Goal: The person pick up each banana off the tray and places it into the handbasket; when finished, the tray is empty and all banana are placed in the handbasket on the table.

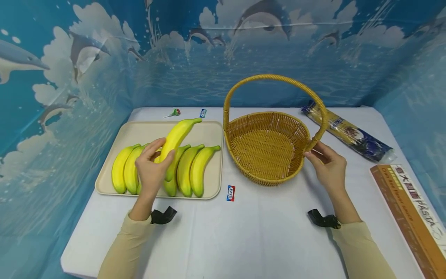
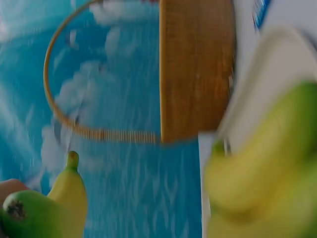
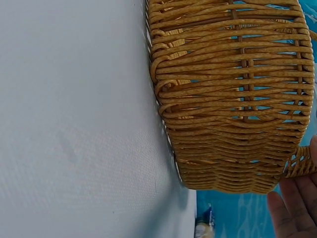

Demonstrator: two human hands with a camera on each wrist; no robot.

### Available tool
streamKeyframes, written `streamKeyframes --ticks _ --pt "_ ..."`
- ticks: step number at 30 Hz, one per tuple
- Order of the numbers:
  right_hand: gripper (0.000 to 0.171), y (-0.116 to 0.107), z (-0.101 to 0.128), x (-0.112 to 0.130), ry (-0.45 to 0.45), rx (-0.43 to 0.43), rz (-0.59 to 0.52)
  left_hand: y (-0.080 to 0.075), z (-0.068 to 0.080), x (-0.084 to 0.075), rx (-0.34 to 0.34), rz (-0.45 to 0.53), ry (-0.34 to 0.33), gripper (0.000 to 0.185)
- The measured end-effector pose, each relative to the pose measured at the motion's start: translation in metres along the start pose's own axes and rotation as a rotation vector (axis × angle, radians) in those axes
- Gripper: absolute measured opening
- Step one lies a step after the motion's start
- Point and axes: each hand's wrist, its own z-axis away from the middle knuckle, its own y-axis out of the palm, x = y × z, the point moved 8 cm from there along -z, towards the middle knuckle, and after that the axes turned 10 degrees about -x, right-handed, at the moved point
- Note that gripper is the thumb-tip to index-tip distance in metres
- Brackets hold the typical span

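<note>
My left hand [image 1: 152,162] grips a yellow banana [image 1: 178,135] above the beige tray [image 1: 139,128], its stem pointing up and to the right. In the left wrist view, the held banana [image 2: 70,201] shows at the lower left beside a fingertip. Several more bananas [image 1: 202,170] lie in a row on the tray, partly hidden behind the left hand. A woven wicker basket [image 1: 265,155] with a tall arched handle stands right of the tray; its inside shows bare weave. My right hand [image 1: 327,166] pinches the basket where the handle meets the rim, on the right side.
A lollipop [image 1: 174,113] and a small blue wrapper [image 1: 203,113] lie behind the tray. A red-and-blue wrapped sweet [image 1: 230,193] is in front, between tray and basket. At right lie a pasta bag [image 1: 348,131] and a long brown pasta box [image 1: 411,209].
</note>
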Motion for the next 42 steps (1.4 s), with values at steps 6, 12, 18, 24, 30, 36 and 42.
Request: streamKeyframes --ticks 6,12,18,24,30,36,42 --pt "0.045 -0.001 0.0 0.001 -0.016 0.0 -0.012 0.082 0.022 -0.027 0.195 0.018 0.062 0.039" --pt "0.046 -0.001 -0.001 0.002 -0.025 0.0 -0.029 0.152 0.032 -0.036 0.277 0.032 0.109 0.039" --pt "0.047 0.002 -0.001 0.001 -0.026 0.005 -0.037 0.197 0.032 -0.023 0.287 0.024 0.089 0.039" --pt "0.046 0.001 -0.001 0.0 -0.023 0.006 -0.03 0.22 0.034 -0.008 0.31 -0.053 0.064 0.038" --pt "0.048 0.0 0.0 -0.002 -0.032 0.002 -0.039 0.227 0.04 0.0 0.324 -0.175 0.097 0.038" --pt "0.047 0.001 0.002 0.0 -0.036 0.006 -0.031 0.231 0.047 0.009 0.346 -0.272 0.119 0.038" --pt "0.046 0.0 0.001 0.002 -0.045 -0.001 -0.041 0.235 0.047 0.009 0.329 -0.37 0.178 0.039"
